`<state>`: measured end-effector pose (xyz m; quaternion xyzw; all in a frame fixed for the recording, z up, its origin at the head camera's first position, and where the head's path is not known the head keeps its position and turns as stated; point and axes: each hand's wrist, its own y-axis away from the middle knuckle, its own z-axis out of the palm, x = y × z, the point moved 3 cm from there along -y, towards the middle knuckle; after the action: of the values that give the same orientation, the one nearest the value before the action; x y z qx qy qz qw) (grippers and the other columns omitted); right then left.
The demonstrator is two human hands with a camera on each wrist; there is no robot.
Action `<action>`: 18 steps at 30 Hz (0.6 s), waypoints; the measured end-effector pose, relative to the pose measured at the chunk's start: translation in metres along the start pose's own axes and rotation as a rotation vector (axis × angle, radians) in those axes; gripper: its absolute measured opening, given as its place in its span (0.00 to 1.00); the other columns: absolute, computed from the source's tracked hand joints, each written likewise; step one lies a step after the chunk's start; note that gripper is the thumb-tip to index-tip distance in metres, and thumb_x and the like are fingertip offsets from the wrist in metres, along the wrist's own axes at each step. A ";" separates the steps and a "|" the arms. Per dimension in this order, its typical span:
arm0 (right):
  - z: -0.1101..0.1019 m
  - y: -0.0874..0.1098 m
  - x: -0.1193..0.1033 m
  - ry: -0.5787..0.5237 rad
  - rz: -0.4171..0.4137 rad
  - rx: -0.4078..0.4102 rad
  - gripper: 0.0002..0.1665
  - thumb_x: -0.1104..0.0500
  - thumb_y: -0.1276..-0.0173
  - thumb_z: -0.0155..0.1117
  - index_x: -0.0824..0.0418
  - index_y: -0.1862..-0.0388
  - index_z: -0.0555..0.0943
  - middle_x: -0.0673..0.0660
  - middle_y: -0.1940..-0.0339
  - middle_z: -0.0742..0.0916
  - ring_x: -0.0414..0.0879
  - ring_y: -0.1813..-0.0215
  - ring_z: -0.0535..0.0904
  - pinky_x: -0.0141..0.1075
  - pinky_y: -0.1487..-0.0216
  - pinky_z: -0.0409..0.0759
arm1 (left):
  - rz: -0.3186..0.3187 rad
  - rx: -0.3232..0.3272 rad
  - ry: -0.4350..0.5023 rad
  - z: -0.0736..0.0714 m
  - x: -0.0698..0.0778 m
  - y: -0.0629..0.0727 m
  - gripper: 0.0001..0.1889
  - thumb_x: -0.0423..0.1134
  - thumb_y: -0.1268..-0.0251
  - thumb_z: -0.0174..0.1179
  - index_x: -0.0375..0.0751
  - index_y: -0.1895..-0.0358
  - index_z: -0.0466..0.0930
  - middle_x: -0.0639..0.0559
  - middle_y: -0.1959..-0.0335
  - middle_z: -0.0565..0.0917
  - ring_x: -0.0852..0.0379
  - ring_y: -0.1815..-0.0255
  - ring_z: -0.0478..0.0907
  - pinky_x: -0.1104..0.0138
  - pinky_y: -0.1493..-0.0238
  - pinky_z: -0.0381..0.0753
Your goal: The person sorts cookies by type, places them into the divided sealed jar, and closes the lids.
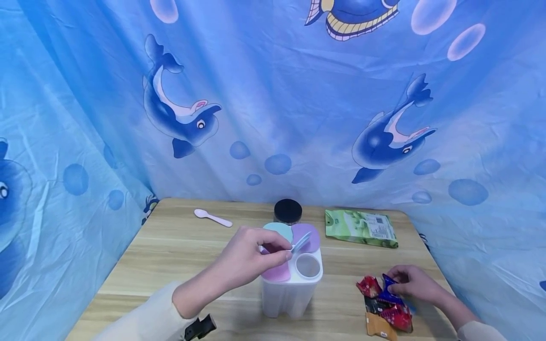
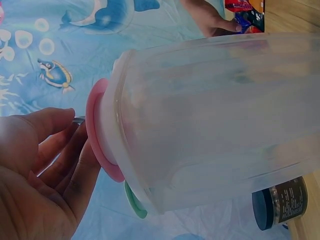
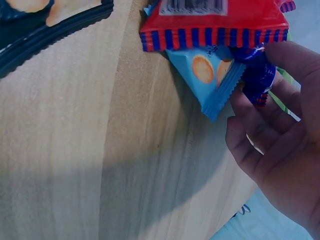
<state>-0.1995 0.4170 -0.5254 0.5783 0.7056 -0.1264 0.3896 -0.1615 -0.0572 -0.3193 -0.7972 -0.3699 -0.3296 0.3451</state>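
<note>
My left hand (image 1: 249, 255) pinches a light blue lid (image 1: 302, 242) by its edge, tilted above a translucent white storage container (image 1: 292, 298). Round the container's top are a green lid (image 1: 278, 230), a purple lid (image 1: 308, 234) and a pink lid (image 1: 277, 272). The front right compartment (image 1: 308, 266) is uncovered. Over at the right, my right hand (image 1: 415, 285) pinches a dark blue snack packet (image 3: 257, 75) between thumb and fingers, at a pile of small packets. Beside those fingers lie a red packet (image 3: 210, 30) and a light blue packet (image 3: 205, 75).
A black-lidded jar (image 1: 287, 210) stands behind the container. To its left lies a white spoon (image 1: 213, 218), to its right a green pouch (image 1: 360, 229). An orange packet (image 1: 379, 327) is at the pile's near end. A blue curtain (image 1: 273, 94) surrounds the wooden table (image 1: 170, 246).
</note>
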 end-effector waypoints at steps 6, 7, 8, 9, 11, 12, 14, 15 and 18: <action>-0.004 0.002 -0.001 -0.024 -0.021 0.014 0.17 0.59 0.35 0.73 0.68 0.52 0.83 0.56 0.65 0.85 0.42 0.66 0.80 0.36 0.70 0.81 | 0.019 -0.001 -0.001 0.001 -0.001 -0.001 0.04 0.38 0.37 0.71 0.51 0.62 0.92 0.65 0.70 0.88 0.67 0.67 0.83 0.68 0.65 0.85; -0.006 0.002 -0.003 -0.026 -0.027 0.020 0.17 0.58 0.35 0.72 0.67 0.52 0.83 0.56 0.65 0.86 0.42 0.66 0.81 0.37 0.71 0.81 | 0.021 0.000 -0.001 0.002 -0.001 -0.001 0.04 0.38 0.38 0.71 0.51 0.62 0.92 0.65 0.70 0.88 0.67 0.68 0.83 0.68 0.65 0.85; -0.007 0.003 -0.006 -0.026 -0.035 0.032 0.17 0.58 0.34 0.72 0.67 0.52 0.83 0.56 0.65 0.86 0.41 0.66 0.81 0.38 0.71 0.82 | 0.024 0.000 -0.001 0.002 0.000 -0.002 0.03 0.38 0.38 0.71 0.51 0.62 0.92 0.65 0.70 0.88 0.67 0.67 0.83 0.69 0.65 0.85; -0.010 0.003 -0.010 -0.019 -0.047 0.048 0.16 0.58 0.34 0.72 0.66 0.52 0.83 0.55 0.64 0.87 0.41 0.66 0.82 0.38 0.71 0.82 | 0.026 0.001 -0.002 0.002 0.000 -0.002 0.03 0.38 0.38 0.71 0.51 0.63 0.92 0.65 0.70 0.88 0.67 0.68 0.83 0.69 0.65 0.85; -0.015 0.004 -0.021 -0.001 -0.087 0.087 0.15 0.59 0.33 0.71 0.65 0.52 0.84 0.55 0.63 0.88 0.39 0.65 0.83 0.38 0.70 0.83 | 0.028 0.004 -0.003 0.002 0.000 -0.002 0.04 0.38 0.38 0.71 0.51 0.63 0.92 0.64 0.70 0.88 0.67 0.68 0.83 0.69 0.65 0.85; -0.019 0.005 -0.027 0.013 -0.103 0.114 0.14 0.58 0.33 0.71 0.64 0.53 0.84 0.54 0.63 0.88 0.38 0.64 0.84 0.37 0.69 0.84 | 0.029 0.005 -0.004 0.001 0.000 -0.002 0.04 0.38 0.38 0.71 0.51 0.63 0.92 0.64 0.70 0.88 0.67 0.68 0.83 0.69 0.64 0.85; -0.025 0.007 -0.041 0.029 -0.142 0.174 0.12 0.58 0.33 0.72 0.63 0.54 0.84 0.53 0.63 0.89 0.37 0.65 0.85 0.36 0.68 0.85 | 0.030 0.006 -0.004 0.001 0.000 -0.001 0.04 0.38 0.38 0.71 0.52 0.63 0.92 0.64 0.70 0.88 0.67 0.68 0.83 0.68 0.64 0.85; -0.029 0.007 -0.049 0.033 -0.161 0.199 0.12 0.59 0.33 0.72 0.63 0.54 0.84 0.53 0.63 0.89 0.38 0.65 0.85 0.36 0.68 0.85 | 0.031 0.007 -0.004 0.001 0.001 -0.001 0.04 0.37 0.38 0.71 0.52 0.63 0.92 0.64 0.70 0.88 0.67 0.68 0.83 0.67 0.64 0.85; -0.039 0.010 -0.075 0.043 -0.212 0.289 0.13 0.59 0.34 0.74 0.62 0.55 0.85 0.53 0.65 0.89 0.39 0.66 0.85 0.36 0.69 0.84 | 0.034 0.006 -0.003 0.001 0.001 -0.001 0.04 0.37 0.39 0.71 0.51 0.63 0.92 0.64 0.70 0.88 0.67 0.68 0.83 0.67 0.64 0.86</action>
<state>-0.2041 0.3903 -0.4450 0.5530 0.7452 -0.2548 0.2718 -0.1608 -0.0553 -0.3188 -0.8029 -0.3575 -0.3215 0.3525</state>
